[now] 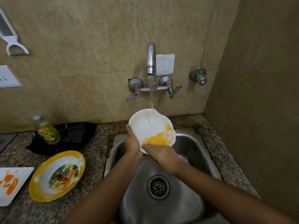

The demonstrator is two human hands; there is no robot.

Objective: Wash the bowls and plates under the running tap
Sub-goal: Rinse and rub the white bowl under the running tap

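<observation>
Kitchen sink seen from above, w/ a person's two bare forearms reaching in. Far left on the granite surface [90,152]: a square white plate [11,185] smeared w/ orange sauce, partly cut off by the frame edge. Just beside it, a yellow-rimmed bowl [57,175] w/ a cartoon print, still dirty. Behind those, a dish-soap bottle [47,130] stands in a black tray [72,135].

Centre: the left hand [131,141] grips the near-left rim of a white bowl [150,128], thumb up along the edge, fingers hidden behind. The bowl is held over the steel sink [191,147], tilted toward the person, apart from the basin. The tap [151,60] runs — its stream lands on the bowl's far inner wall, and yellow-orange residue pools at the low near side.

Right of that, the right hand [161,155] lies at the bowl's near rim, fingers fairly straight and together, touching the edge by the residue; whether it pinches the rim can't be told.

To do this step well, probably: turn the bowl so the stream hits the yellow patch directly, rub it w/ the right fingers, keep the left grip firm since the bowl is likely slippery when wet — and tip the dirty water into the drain [158,187], not onto the surface.
</observation>
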